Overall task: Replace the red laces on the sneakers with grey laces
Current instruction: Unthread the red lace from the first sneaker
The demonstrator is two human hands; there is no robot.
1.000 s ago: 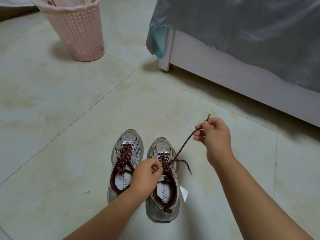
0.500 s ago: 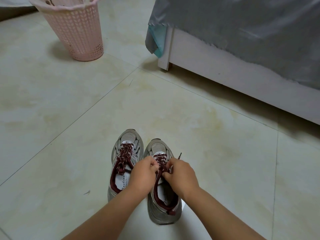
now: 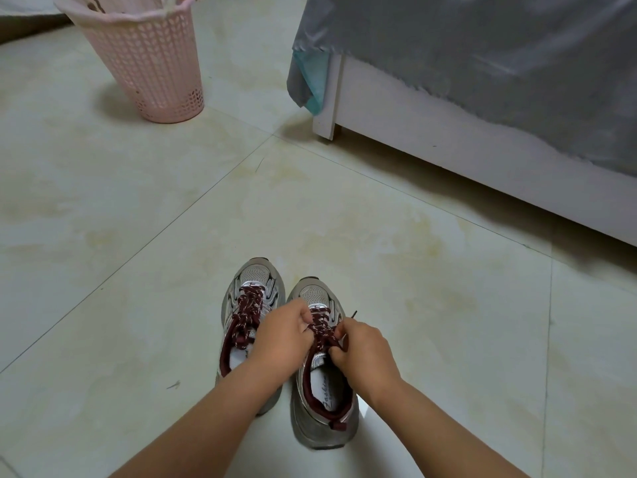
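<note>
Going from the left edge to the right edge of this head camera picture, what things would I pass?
pink basket → left sneaker → left hand → right sneaker → right hand → bed under a grey cover.

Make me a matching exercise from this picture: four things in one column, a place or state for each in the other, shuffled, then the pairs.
1. left sneaker
2. right sneaker
3. pink basket
4. grey sheet

A. draped over the bed
B. both hands at its laces
C. standing far left on the floor
D. laced, untouched

Pairs: 1-D, 2-B, 3-C, 4-A
</note>
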